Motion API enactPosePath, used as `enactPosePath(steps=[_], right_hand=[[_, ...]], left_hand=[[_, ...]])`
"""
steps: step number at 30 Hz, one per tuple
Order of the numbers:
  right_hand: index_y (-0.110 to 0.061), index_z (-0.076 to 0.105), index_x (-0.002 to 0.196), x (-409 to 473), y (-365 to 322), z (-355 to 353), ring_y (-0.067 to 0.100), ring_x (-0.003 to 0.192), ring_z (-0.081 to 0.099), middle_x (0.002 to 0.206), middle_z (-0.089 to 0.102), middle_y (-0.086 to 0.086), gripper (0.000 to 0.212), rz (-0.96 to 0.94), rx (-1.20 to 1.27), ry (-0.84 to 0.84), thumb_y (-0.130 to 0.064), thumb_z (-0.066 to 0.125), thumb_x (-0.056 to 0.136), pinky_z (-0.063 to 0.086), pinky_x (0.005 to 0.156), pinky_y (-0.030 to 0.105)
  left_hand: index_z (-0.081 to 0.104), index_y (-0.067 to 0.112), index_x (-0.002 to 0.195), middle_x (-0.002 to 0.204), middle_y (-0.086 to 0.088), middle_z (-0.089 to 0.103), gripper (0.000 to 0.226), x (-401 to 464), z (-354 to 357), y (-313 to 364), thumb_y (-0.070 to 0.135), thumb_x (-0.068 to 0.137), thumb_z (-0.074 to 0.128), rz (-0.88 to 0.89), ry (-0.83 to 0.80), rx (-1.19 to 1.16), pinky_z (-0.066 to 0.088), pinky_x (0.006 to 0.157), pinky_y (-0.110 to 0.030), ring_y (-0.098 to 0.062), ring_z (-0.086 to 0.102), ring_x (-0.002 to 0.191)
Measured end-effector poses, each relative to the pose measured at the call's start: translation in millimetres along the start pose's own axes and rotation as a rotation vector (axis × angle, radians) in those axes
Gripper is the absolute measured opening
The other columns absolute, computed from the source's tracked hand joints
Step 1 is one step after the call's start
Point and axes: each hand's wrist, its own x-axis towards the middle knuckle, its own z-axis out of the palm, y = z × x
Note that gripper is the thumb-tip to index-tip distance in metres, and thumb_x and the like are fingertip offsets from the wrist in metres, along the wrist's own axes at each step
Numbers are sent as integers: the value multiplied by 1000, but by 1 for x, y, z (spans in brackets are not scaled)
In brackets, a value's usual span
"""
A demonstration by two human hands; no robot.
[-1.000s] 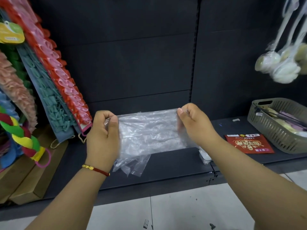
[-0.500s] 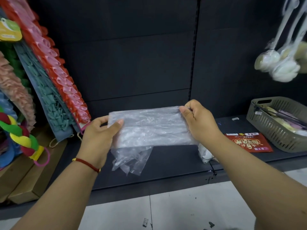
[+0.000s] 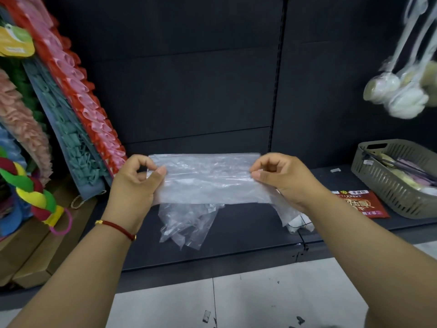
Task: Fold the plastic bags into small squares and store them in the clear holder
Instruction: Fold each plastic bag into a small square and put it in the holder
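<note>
Two hands, left hand (image 3: 134, 185) and right hand (image 3: 281, 178), each with a pinching grip on the clear plastic bag (image 3: 208, 178), mid-fold into a strip; next likely folding it crosswise.

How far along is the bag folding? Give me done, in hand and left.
Done: the plastic bag is already flattened into a long band, with its loose end hanging below. In hand: the left hand and right hand pinch its two ends above the dark shelf. Left: folding the band down to a small square and storing it; no clear holder can be made out in this view.
</note>
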Motion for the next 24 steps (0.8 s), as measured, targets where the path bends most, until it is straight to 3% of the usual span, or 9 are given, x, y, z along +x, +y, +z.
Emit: enactPosePath(steps=[3,5,8,11,14,16,19,22,24], right_hand=[[-21,75,81,0,-3,-4,11,84,64,94,74,11,15,27,35,16,-6,72,85,51,83,23],[-20,77,86,1,-4,-6,11,79,60,85,70,15,14,22,61,17,-8,75,81,50,78,19],[-20,76,93,2,-2,-8,5,67,49,71,54,-2,25,15,74,41,-5,80,73,46,68,12],[-22,76,92,4,-3,-9,5,68,49,78,54,2,30,11,44,55,-3,82,71,48,69,13],[-26,76,92,4,-4,-8,8,72,51,82,58,3,30,19,-26,45,-2,81,73,50,72,18],[-29,76,92,5,-4,-8,8,73,54,81,62,0,28,23,-102,46,-6,81,76,51,75,22],[-32,72,90,8,-1,-7,-1,72,58,82,65,-10,23,-14,-314,33,-12,78,80,44,73,11],[-36,66,76,11,3,-5,1,77,57,85,62,-12,25,-37,-522,4,-14,73,84,39,69,9],[-34,62,70,11,6,-6,5,76,55,85,59,-10,27,-2,-576,-35,-15,72,86,39,67,12]], left_hand=[[70,24,83,75,7,71,16,0,-3,3,12,92,63,-21,-81,10,49,67,-28,-11,61,73],[72,21,90,79,12,74,14,0,-4,5,10,90,63,-70,-142,-28,54,67,-21,-4,65,77],[73,20,95,79,4,73,23,-2,-8,7,9,75,73,-112,-230,-59,55,61,-17,-10,65,74],[76,20,94,99,-9,74,36,-1,-13,8,15,58,79,-125,-255,-74,59,81,-29,-24,68,91],[79,27,89,101,-11,75,31,-1,-16,8,18,59,80,-117,-227,-23,54,94,-42,-27,69,99],[79,29,86,98,-9,75,24,0,-17,8,17,65,82,-75,-189,81,57,89,-33,-18,69,92],[75,24,86,85,-4,72,17,0,-14,11,12,76,81,20,-131,287,53,67,-14,-5,63,73],[72,17,75,75,-5,69,11,2,-9,16,9,81,76,72,-139,365,48,57,-13,-2,59,60],[69,15,69,83,5,70,16,7,-8,16,8,83,74,55,-156,310,48,58,-13,0,60,63]])
